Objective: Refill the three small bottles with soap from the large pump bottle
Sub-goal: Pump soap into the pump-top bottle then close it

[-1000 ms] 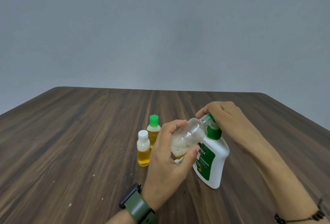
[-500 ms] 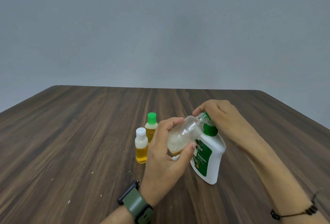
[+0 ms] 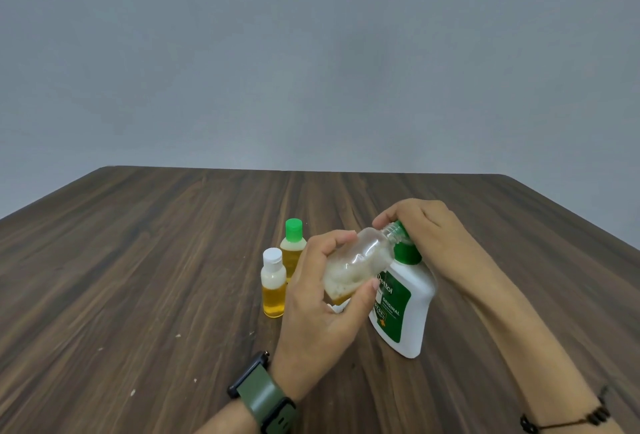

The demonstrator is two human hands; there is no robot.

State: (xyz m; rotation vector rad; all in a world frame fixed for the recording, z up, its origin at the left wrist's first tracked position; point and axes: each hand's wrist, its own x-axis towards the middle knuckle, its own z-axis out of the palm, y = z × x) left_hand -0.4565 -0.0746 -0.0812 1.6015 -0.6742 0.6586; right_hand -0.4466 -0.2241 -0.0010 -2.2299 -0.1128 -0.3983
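A plain grey wall (image 3: 311, 52) filled the upper half of the view, and below it a dark wood-grain table (image 3: 138, 260) stretched to the near edge, flecked with a few pale specks. On the table, right of centre, stood the large pump bottle (image 3: 403, 309), white with a green label and a green collar, leaning a little to one side. The right hand (image 3: 429, 236) was curled over its pump head, which was mostly hidden beneath the fingers. The left hand (image 3: 322, 305), a green-strapped watch (image 3: 266, 399) on its wrist, gripped a clear uncapped small bottle (image 3: 360, 260) between thumb and fingers, tilted with its open neck up against the pump; foamy pale soap and a little amber liquid sat in its lower end. Left of the hands, two capped small bottles stood upright, just beside each other: a green-capped bottle (image 3: 293, 246) behind and a white-capped bottle (image 3: 273, 283) in front, both holding amber soap.
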